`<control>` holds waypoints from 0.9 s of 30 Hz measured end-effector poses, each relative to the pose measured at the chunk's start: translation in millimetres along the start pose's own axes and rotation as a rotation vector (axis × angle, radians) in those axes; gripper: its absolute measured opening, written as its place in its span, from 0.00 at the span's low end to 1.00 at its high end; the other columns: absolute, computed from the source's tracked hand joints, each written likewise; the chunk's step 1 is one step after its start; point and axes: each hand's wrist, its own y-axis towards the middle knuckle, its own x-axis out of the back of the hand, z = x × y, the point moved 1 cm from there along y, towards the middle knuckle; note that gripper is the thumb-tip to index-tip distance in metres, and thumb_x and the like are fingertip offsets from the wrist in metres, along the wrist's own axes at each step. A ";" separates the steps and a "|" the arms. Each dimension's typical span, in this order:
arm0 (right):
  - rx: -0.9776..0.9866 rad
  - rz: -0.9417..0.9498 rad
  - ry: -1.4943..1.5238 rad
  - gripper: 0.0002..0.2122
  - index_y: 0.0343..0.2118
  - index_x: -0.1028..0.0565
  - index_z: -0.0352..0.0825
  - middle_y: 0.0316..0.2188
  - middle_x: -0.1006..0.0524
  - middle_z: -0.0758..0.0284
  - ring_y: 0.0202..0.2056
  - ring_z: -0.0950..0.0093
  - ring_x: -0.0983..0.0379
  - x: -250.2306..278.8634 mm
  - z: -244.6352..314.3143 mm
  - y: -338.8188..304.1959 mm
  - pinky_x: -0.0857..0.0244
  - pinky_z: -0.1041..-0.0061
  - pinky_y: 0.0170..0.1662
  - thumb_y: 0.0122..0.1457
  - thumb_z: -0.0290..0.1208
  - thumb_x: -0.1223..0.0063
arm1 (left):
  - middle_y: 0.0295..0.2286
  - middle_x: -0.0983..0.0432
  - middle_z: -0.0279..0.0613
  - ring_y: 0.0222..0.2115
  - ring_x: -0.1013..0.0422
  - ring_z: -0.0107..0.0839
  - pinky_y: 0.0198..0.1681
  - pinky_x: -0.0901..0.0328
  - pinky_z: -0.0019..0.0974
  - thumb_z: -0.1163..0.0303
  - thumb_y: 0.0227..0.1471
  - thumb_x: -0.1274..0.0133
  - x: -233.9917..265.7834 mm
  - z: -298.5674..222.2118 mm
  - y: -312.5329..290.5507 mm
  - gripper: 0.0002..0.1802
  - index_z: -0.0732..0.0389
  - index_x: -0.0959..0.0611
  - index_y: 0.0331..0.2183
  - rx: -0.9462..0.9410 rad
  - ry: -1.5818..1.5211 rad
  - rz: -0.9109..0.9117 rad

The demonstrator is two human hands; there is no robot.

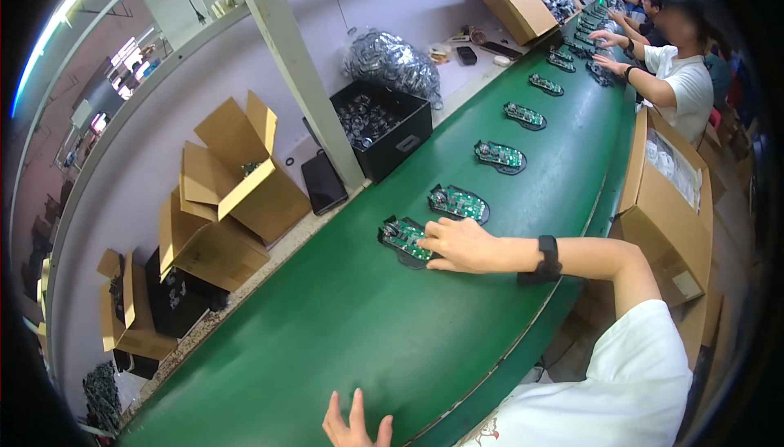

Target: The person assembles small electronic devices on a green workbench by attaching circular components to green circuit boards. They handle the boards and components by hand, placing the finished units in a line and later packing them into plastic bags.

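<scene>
My right hand, with a black band on the wrist, reaches across the green conveyor belt. Its fingers grip the near end of a black plastic housing with a green circuit board in it; part of that end is hidden under the fingers. Right behind it lies another circuit board in a black housing. At the lower edge my left hand hovers over or rests on the belt, fingers spread and holding nothing; only part of it shows.
Several more board units, such as one circuit board, line the belt into the distance. Along its left side stand open cardboard boxes, a black bin and a metal post. A co-worker works farther along, behind a carton.
</scene>
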 end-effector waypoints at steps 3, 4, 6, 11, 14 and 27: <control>0.024 0.046 0.029 0.26 0.53 0.29 0.36 0.44 0.29 0.62 0.47 0.65 0.30 14.7 30.8 -19.9 0.26 0.63 0.36 0.53 0.42 0.37 | 0.59 0.40 0.63 0.57 0.41 0.60 0.60 0.44 0.53 0.68 0.53 0.38 8.8 32.1 -25.6 0.35 0.56 0.30 0.61 0.109 0.111 -0.107; 0.054 0.088 0.177 0.26 0.55 0.30 0.36 0.45 0.29 0.63 0.48 0.65 0.30 28.2 45.5 -29.6 0.26 0.62 0.38 0.55 0.41 0.39 | 0.59 0.40 0.64 0.57 0.41 0.61 0.60 0.45 0.53 0.67 0.53 0.38 12.7 45.2 -34.8 0.35 0.57 0.30 0.61 0.165 0.167 -0.137; 0.139 0.186 0.341 0.23 0.55 0.29 0.35 0.47 0.29 0.63 0.48 0.64 0.30 48.1 65.0 -48.4 0.26 0.62 0.40 0.59 0.40 0.43 | 0.58 0.40 0.66 0.56 0.40 0.62 0.60 0.45 0.54 0.65 0.54 0.39 20.8 62.6 -49.2 0.35 0.58 0.31 0.61 0.263 0.250 -0.188; 0.258 0.264 0.345 0.21 0.53 0.28 0.34 0.48 0.27 0.63 0.49 0.65 0.31 46.4 73.8 -51.3 0.27 0.65 0.43 0.60 0.39 0.44 | 0.58 0.39 0.66 0.57 0.42 0.61 0.61 0.47 0.56 0.63 0.55 0.40 31.3 70.8 -67.1 0.35 0.59 0.31 0.62 0.346 0.311 -0.268; 0.318 0.264 0.305 0.20 0.52 0.27 0.32 0.47 0.25 0.63 0.49 0.65 0.30 57.6 81.6 -39.4 0.29 0.65 0.46 0.60 0.39 0.43 | 0.57 0.39 0.66 0.57 0.42 0.60 0.61 0.48 0.56 0.63 0.54 0.39 20.4 83.9 -78.7 0.36 0.60 0.32 0.61 0.366 0.306 -0.315; 0.002 -0.420 0.158 0.13 0.45 0.21 0.30 0.40 0.20 0.58 0.40 0.65 0.23 83.0 -183.9 132.0 0.31 0.69 0.47 0.57 0.28 0.41 | 0.58 0.40 0.62 0.58 0.43 0.57 0.61 0.44 0.52 0.65 0.51 0.37 -2.3 99.4 -119.9 0.31 0.60 0.25 0.56 0.672 0.216 -0.570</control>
